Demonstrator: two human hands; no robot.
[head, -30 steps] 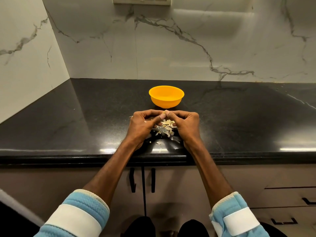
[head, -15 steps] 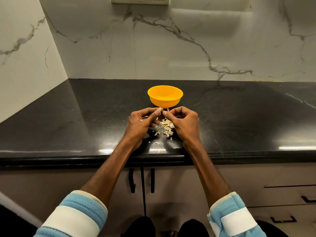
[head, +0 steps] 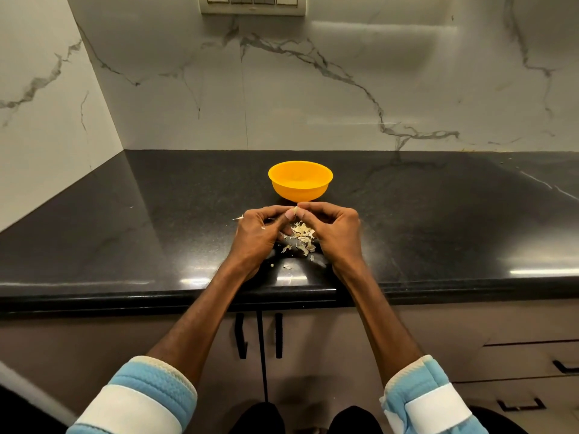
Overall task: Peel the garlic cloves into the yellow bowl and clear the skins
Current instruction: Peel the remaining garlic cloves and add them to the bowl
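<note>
Over the last second the two hands have lifted off the heap of skins (head: 302, 236) and moved toward 12 o'clock, so their fingertips now meet just short of the near wall of the yellow bowl (head: 300, 180). The left hand (head: 260, 233) has its fingers curled and pinches a small pale garlic clove (head: 295, 211) between thumb and forefinger. The right hand (head: 336, 230), also curled, nips the same clove from 3 o'clock; whether it has hold of flesh or a last flap of skin is too small to tell. The skins lie on the black countertop (head: 125, 233) at 6 o'clock of the fingertips, between the wrists, with a stray sliver of skin (head: 238, 218) at 9 o'clock of the left hand. The move toward the bowl suggests this clove is nearly bare and about to be dropped in. The bowl's floor is hidden by its rim, so how many cloves it holds cannot be told, and clearing the skins remains undone.
</note>
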